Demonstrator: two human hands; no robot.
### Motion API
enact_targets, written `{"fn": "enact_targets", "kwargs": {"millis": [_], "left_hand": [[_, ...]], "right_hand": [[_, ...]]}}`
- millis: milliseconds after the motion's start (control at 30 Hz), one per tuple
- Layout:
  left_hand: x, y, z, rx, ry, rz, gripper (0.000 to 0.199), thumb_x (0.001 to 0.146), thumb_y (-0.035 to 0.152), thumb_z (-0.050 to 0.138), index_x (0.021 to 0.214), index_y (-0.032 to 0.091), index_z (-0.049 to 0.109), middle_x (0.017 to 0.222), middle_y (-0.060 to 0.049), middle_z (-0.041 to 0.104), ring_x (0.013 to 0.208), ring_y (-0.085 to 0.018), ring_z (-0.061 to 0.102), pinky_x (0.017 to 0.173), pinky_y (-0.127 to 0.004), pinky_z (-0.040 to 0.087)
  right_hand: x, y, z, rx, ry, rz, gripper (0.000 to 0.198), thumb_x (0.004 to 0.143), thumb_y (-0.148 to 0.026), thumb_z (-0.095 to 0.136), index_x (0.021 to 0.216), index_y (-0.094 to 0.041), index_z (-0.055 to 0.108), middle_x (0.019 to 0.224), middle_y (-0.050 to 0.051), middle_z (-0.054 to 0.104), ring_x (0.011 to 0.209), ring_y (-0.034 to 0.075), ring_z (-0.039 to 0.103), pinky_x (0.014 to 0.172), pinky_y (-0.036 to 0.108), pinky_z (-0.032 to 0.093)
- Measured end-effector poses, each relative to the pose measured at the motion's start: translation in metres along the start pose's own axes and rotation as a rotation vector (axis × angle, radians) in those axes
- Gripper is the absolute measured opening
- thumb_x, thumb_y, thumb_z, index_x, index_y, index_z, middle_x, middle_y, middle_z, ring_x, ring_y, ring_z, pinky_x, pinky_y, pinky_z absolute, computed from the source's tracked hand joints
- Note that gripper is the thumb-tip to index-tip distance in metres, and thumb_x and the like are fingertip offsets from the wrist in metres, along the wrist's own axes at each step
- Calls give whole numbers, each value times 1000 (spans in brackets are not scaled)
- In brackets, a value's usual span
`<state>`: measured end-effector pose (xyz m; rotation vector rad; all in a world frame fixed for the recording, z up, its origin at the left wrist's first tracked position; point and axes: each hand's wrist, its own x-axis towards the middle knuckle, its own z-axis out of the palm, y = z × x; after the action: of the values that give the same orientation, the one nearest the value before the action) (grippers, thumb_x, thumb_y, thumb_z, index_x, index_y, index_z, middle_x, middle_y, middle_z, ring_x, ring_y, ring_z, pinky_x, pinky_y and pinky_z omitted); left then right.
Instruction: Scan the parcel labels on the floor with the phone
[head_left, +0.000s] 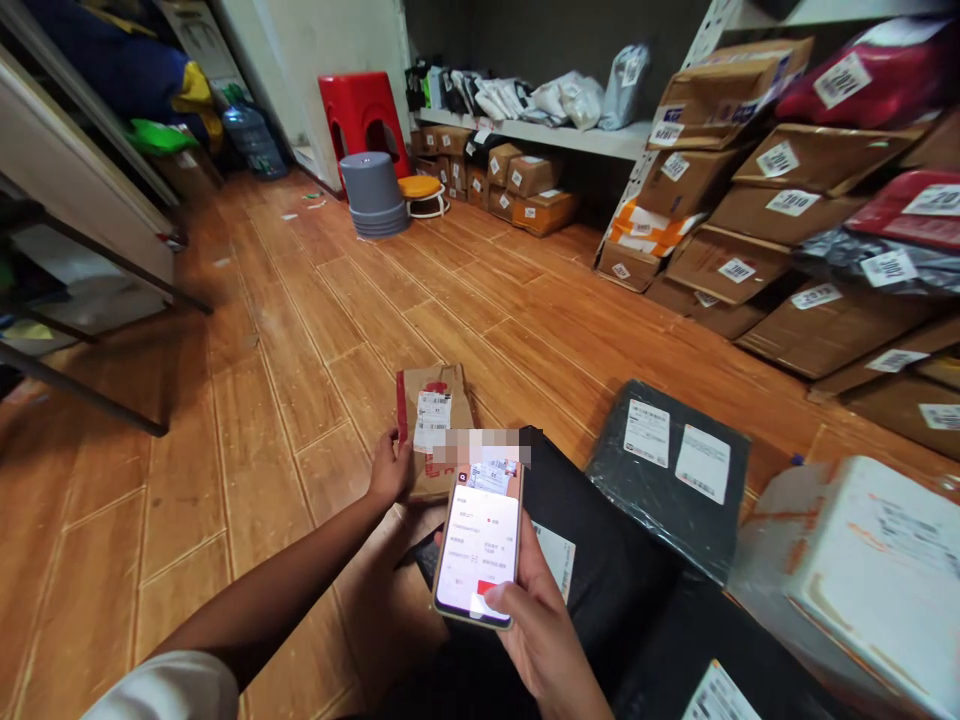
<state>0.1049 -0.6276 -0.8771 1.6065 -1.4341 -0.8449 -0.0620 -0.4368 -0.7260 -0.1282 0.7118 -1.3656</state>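
My left hand (391, 468) grips the left edge of a brown cardboard parcel (442, 385), which has red markings and a white shipping label (433, 420). In my right hand (536, 600) is a smartphone (476, 550) with its screen lit, the thumb lying on a red button near the bottom of the display. The phone's upper part overlaps the parcel from my viewpoint, and a pixelated patch covers its top edge. Along the phone's right side, a white label (556, 560) shows partly on a black surface.
A dark wrapped package (667, 480) and a white box (877, 570) lie to the right. Numbered cartons (780, 200) are stacked along the right shelves. Farther off stand a grey bucket-like stool (373, 195), a red stool (364, 110) and a water bottle (255, 140). Metal legs (90, 390) jut in at left.
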Motion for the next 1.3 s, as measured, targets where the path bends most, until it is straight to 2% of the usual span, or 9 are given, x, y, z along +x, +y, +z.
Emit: {"fn": "enact_targets", "kwargs": {"millis": [133,300,500,700,933,1300], "left_hand": [[3,-1,0,24,11,23,31,91,33,56,115,14,55,113,-10,60,109,-25,57,98,-50,43],[4,1,0,56,18,21,28,91,32,56,113,14,56,112,-9,61,106,-24,58,96,-48,45],[4,6,-1,100,19,13,27,91,30,57,112,14,57,111,-9,61,106,-24,58,96,-49,45],[6,6,-2,114,12,9,27,91,30,56,112,14,57,111,-8,61,105,-23,58,95,-48,46],[7,5,-3,119,5,13,27,91,29,57,113,14,57,110,-8,62,104,-23,58,95,-48,46],[10,11,-8,153,-10,19,28,91,29,56,114,14,57,112,-9,62,105,-23,58,96,-48,45]], "right_hand": [[-11,-9,-1,-83,-38,-5,117,59,-9,61,149,-26,-12,124,5,68,122,25,56,101,40,44],[-24,-15,-5,-76,62,-17,113,60,-12,67,149,-30,1,138,5,57,120,27,57,100,39,43],[-34,-20,-6,-86,82,-34,109,60,-18,71,147,-26,6,125,12,67,120,29,57,98,41,41],[-38,-24,-1,-33,39,-32,110,62,-18,73,147,-25,4,123,11,68,115,24,61,96,35,42],[-39,-25,2,-49,13,-29,110,63,-17,71,147,-21,0,123,14,68,114,24,63,95,35,43],[-39,-22,-3,-46,19,-50,109,64,-17,72,147,-21,1,121,12,69,113,22,63,95,32,45]]}}
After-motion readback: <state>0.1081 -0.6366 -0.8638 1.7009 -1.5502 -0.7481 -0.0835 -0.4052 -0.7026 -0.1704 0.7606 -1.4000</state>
